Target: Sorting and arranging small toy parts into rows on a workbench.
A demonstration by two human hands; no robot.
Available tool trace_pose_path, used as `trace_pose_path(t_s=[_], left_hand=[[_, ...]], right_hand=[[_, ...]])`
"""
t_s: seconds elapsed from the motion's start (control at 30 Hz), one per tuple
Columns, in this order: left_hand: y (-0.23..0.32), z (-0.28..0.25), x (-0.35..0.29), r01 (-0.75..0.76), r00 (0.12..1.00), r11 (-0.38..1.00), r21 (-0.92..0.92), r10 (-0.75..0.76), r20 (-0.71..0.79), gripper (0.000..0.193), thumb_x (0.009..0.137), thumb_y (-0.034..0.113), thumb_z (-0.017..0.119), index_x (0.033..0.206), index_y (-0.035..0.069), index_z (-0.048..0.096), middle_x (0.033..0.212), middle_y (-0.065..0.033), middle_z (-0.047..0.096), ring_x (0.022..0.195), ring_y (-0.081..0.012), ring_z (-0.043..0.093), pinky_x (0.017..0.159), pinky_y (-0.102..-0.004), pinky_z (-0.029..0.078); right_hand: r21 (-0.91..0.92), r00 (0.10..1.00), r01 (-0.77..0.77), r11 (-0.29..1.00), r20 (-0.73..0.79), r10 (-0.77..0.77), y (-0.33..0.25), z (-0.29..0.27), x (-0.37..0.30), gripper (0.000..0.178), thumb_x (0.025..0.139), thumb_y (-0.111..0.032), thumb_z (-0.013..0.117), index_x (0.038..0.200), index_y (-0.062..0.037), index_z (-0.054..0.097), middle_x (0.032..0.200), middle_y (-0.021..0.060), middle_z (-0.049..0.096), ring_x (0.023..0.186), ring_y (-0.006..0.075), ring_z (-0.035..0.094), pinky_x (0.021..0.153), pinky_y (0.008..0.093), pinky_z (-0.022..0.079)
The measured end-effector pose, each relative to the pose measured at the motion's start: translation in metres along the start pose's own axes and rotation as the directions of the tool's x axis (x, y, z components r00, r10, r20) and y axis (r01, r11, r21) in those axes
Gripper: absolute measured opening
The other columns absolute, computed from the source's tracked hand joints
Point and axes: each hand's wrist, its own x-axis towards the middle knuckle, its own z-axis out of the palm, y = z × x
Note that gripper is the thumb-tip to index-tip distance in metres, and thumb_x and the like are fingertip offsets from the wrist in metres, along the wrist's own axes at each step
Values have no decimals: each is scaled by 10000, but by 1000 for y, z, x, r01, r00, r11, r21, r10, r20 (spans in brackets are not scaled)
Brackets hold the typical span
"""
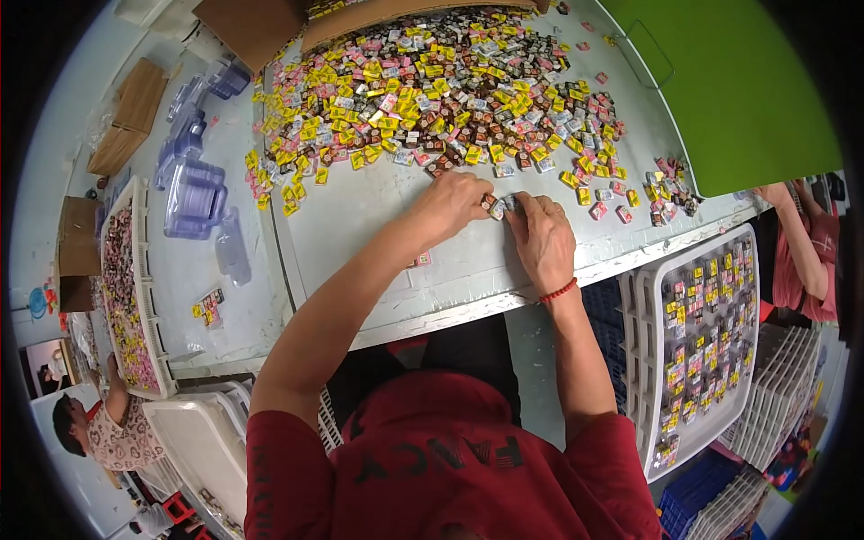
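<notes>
On the white work table, my left hand (452, 207) is closed, thumb and fingers pinching a short row of tiny printed boxes (494, 208). My right hand (545, 236), with a red bead bracelet at its wrist, closes on the other end of that row. The pieces look brown at the left and pale blue-white at the right; fingers partly cover them. Just beyond both hands spreads a large heap of the same tiny boxes (405, 108) in yellow, pink, brown, white and black. A pink box (421, 259) lies by my left forearm.
Clear plastic trays (194, 198) lie at the left, near a white crate of tiny boxes (129, 292). A cardboard box (405, 20) stands behind the heap, a green panel (738, 99) at right. Filled white trays (706, 351) stack at lower right. Other people work at both sides.
</notes>
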Motion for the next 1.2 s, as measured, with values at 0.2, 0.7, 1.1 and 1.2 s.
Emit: trace_pose_path(t_s=[0.2, 0.7, 1.1, 1.2], left_hand=[[12, -2, -9, -16, 1000, 999, 31, 16, -14, 321, 715, 145, 742, 995, 36, 629, 947, -120, 620, 900, -280, 591, 788, -373, 471], [14, 15, -8, -212, 973, 972, -106, 200, -117, 206, 753, 105, 700, 918, 33, 602, 983, -64, 621, 918, -253, 573, 801, -349, 482], [4, 24, -12, -300, 922, 951, 80, 310, -232, 203, 774, 81, 683, 969, 30, 664, 1018, -103, 625, 952, -293, 566, 849, -367, 475], [0, 20, -7, -290, 918, 955, 59, 295, -265, 182, 787, 99, 674, 958, 36, 670, 1013, -99, 635, 942, -285, 573, 836, -368, 485]], right_hand=[[0, 1000, -18, 1000, -9, 18, 0, -7, -7, 253, 766, -88, 678, 1002, -25, 612, 857, 132, 601, 826, 313, 582, 725, 398, 457], [201, 993, -114, 973, 4, 115, 2, -18, -12, 175, 763, -67, 672, 922, -23, 613, 832, 153, 620, 784, 344, 590, 703, 424, 463], [-313, 998, 17, 950, -57, -37, 87, -42, 18, 105, 801, -70, 620, 896, -39, 589, 814, 177, 635, 800, 377, 602, 727, 447, 469], [-354, 1000, -1, 935, -11, -4, 77, -34, 24, 98, 806, -79, 620, 890, -38, 589, 808, 176, 640, 779, 374, 611, 690, 444, 476]])
